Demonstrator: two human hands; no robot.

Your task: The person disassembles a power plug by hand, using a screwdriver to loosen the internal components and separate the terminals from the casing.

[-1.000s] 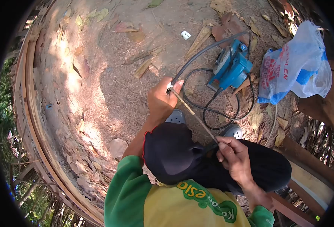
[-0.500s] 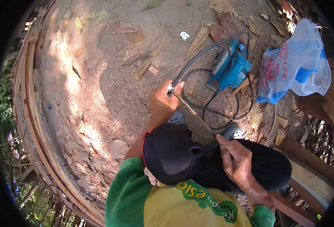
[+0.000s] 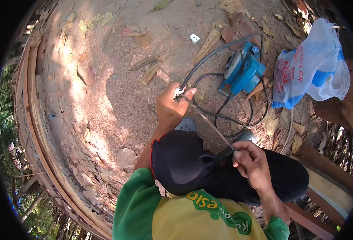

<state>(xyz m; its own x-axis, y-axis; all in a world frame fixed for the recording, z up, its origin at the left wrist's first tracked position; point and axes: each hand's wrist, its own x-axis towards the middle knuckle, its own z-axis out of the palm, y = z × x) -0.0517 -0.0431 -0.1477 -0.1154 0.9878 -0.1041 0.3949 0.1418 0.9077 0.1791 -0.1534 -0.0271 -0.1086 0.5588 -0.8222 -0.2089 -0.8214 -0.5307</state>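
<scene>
With twelve o'clock straight out ahead of me, my left hand (image 3: 171, 107) is closed on a small white fitting (image 3: 178, 93), thumb and fingers pinching it at the mouth of a thick dark cable (image 3: 208, 57). From there the cable climbs towards one o'clock, then bends over towards two, near the blue power tool (image 3: 246, 74) on the ground (image 3: 132, 92). My right hand (image 3: 253, 165) sits between four and five o'clock from that fitting, its thumb and fingers drawn narrow around the near end of a thin rod (image 3: 213, 127). What matters most is the rod's long axis: it slants between the hands, its far end pointing between ten and eleven o'clock, right at the left fingertips, its near end between four and five, in the right grip. So the fitting is in my left hand, the nearer one, while the right is well apart from it. I can't tell whether the far tip touches the fitting or rests beside it. Out between twelve and one from my left hand, a white cover-like piece (image 3: 194, 39) lies on the dirt.
</scene>
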